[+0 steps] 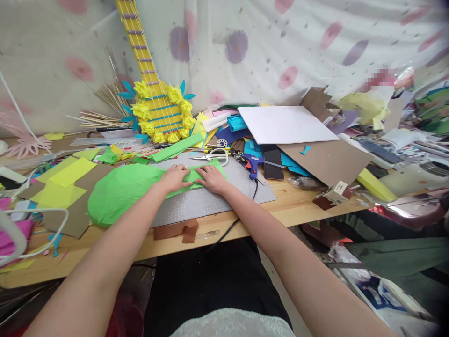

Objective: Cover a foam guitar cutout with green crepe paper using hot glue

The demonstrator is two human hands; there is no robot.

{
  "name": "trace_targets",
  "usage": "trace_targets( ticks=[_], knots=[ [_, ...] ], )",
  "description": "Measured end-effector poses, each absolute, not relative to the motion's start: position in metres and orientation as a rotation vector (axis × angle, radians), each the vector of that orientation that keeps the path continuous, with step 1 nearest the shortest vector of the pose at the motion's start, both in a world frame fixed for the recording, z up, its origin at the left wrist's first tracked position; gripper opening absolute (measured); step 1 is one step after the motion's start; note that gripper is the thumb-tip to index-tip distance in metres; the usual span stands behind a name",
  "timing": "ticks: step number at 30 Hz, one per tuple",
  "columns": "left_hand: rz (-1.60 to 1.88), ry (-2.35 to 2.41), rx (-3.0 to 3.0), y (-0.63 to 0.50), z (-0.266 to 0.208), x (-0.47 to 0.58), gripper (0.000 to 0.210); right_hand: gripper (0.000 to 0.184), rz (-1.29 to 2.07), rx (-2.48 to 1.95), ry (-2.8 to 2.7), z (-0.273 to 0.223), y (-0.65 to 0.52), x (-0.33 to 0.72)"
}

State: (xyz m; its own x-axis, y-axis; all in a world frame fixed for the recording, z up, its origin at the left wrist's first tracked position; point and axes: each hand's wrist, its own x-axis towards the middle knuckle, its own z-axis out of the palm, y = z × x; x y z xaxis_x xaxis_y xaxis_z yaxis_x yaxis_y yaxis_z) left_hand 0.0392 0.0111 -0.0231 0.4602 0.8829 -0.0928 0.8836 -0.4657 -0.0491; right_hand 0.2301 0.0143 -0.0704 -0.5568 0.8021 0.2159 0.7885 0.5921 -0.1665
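A bright green, crepe-paper-covered shape with a rounded body and a narrow neck lies on the table, its neck running over a grey cutting mat. My left hand grips the green paper where the body narrows. Close beside it, my right hand holds the paper on the neck, thumb and fingertips toward the left hand. Parts of the neck are hidden under both hands. White-handled scissors lie just behind my hands. To the right is a blue glue gun with its cord trailing off the front edge.
A yellow paper guitar trimmed with flowers leans at the back. Yellow sheets lie left. A phone, white board and brown cardboard are right. Brown paper lies at the front edge. Another person's leg shows at far right.
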Motion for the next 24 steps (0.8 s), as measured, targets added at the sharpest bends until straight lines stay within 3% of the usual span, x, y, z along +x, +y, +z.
trace_targets(
  ticks=[7,12,18,24],
  knots=[
    [-0.182,1.541,2.752,0.012,-0.018,0.03,0.053,0.056,0.049,-1.222,-2.352,-0.067,0.008,0.236],
    [-0.128,1.465,2.712,0.02,-0.015,0.011,0.054,0.039,-0.064,-1.57,-2.106,-0.042,0.032,0.256],
    [-0.073,1.443,2.677,0.02,-0.01,0.004,0.052,0.039,-0.133,-1.747,-2.563,-0.023,0.083,0.273],
    [0.07,1.557,2.689,0.014,-0.019,0.02,0.051,0.034,-0.267,-1.656,-2.684,-0.019,0.109,0.274]
  ],
)
